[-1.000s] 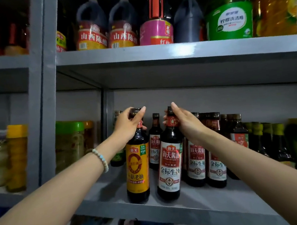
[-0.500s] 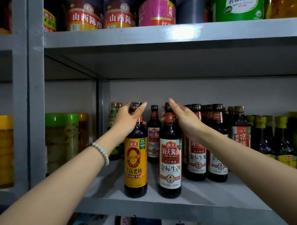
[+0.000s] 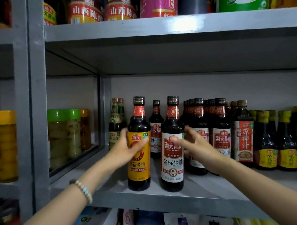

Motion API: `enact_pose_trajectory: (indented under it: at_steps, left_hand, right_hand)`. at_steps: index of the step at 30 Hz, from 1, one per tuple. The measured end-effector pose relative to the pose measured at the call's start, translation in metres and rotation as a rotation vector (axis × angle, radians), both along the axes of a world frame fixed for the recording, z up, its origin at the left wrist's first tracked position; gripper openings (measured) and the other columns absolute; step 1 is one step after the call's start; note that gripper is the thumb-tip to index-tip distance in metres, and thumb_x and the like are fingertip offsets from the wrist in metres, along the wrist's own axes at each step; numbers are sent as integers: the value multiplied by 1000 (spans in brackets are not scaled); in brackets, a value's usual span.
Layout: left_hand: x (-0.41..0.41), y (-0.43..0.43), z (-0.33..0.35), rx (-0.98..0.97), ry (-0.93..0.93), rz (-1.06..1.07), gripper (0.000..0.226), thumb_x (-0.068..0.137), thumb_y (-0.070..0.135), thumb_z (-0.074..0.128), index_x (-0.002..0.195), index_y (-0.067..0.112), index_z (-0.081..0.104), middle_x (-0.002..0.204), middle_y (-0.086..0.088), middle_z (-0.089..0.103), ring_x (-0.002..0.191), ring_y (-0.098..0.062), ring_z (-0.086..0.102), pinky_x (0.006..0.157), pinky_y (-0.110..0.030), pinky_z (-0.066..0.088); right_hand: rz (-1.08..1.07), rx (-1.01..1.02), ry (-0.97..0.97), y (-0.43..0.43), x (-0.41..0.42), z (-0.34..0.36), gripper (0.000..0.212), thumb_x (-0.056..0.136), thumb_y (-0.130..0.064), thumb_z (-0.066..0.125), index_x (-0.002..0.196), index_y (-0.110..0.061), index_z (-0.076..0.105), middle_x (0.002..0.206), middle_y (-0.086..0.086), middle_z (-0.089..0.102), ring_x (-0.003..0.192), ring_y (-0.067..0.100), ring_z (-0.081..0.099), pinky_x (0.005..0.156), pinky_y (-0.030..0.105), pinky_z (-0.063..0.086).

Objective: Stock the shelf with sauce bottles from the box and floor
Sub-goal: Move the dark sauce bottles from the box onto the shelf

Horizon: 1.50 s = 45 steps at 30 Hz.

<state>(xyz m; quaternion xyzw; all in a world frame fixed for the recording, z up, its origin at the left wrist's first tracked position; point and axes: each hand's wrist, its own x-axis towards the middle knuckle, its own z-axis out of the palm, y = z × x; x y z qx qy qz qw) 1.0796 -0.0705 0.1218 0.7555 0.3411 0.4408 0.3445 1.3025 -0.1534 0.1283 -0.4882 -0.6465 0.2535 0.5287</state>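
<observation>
Two dark sauce bottles stand at the front edge of the grey middle shelf. My left hand wraps the body of the yellow-label sauce bottle, thumb across its label. My right hand is blurred and cups the right side of the white-label sauce bottle, thumb on the label and fingers spread. Behind them stand more sauce bottles of the same kind. The box and the floor are out of sight.
Green-capped bottles stand at the back left, and a red-label bottle and yellow-capped bottles to the right. Pickle jars fill the left bay behind a grey upright. Large jugs line the shelf above.
Both hands slid down from the bottle necks to the bodies. The two front bottles stay in place on the shelf. The camera tilted slightly downward.
</observation>
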Motion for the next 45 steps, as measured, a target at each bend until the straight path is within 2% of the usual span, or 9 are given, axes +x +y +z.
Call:
enact_pose_trajectory:
  at_steps: [2,4,8,10,14,18,20,36,45]
  left_hand:
    - [-5,6,-14,2,82,-18,101,54,61,73,139,34,25,129,7,52,103,-6,54,83,-25,45]
    - [-7,12,-20,-5,82,-35,100,49,59,78,134,36,32,119,14,56,99,0,57,79,-21,47]
    - [-6,21,-21,2,62,-65,81,41,64,79,109,55,36,101,26,56,88,9,57,64,-10,44]
    - [-4,28,-21,15,59,-45,84,41,65,77,112,51,35,99,27,54,88,9,54,64,-10,42]
    - [1,50,-19,26,73,22,80,55,54,78,123,37,41,110,15,57,97,-6,56,74,-18,45]
    - [7,79,-19,0,35,120,83,67,39,80,136,26,36,131,1,54,116,-18,53,87,-31,42]
    - [11,91,-18,-33,34,130,83,68,37,79,137,24,35,135,-2,51,122,-22,50,90,-33,42]
    - [22,129,-18,-65,45,21,73,73,37,75,135,28,37,135,0,51,121,-19,49,84,-28,38]
    - [25,138,-21,-47,7,-7,74,77,33,73,138,27,33,138,-1,49,126,-21,46,91,-31,39]
  right_hand:
    - [39,-35,-18,0,5,-16,66,70,-35,77,119,-38,33,102,-26,53,79,-19,60,57,4,47]
    - [36,-41,-18,3,5,-28,68,66,-26,81,119,-34,39,102,-17,62,84,-15,63,58,5,48]
    - [-7,-34,-47,12,2,-32,62,66,-26,84,113,-39,45,104,-15,66,88,-11,64,60,6,49]
    - [-26,-35,-70,20,0,-30,61,67,-29,83,113,-41,45,105,-16,66,88,-10,64,60,8,50]
    - [-54,-32,-31,43,-4,-31,58,70,-25,81,113,-35,44,108,-14,63,89,-4,64,64,12,51]
    - [-81,-86,-3,72,-6,-29,66,72,-22,80,125,-23,41,115,-9,58,102,10,59,88,30,50]
    - [-99,-102,11,86,-6,-28,71,72,-20,80,130,-20,40,121,-3,58,106,14,57,91,33,48]
    - [-109,-118,62,138,-6,-31,74,76,-16,76,138,-14,36,135,8,52,123,26,52,105,47,41]
    - [-109,-84,104,154,-6,-37,73,75,-14,77,136,-13,38,133,7,54,120,24,54,101,40,45]
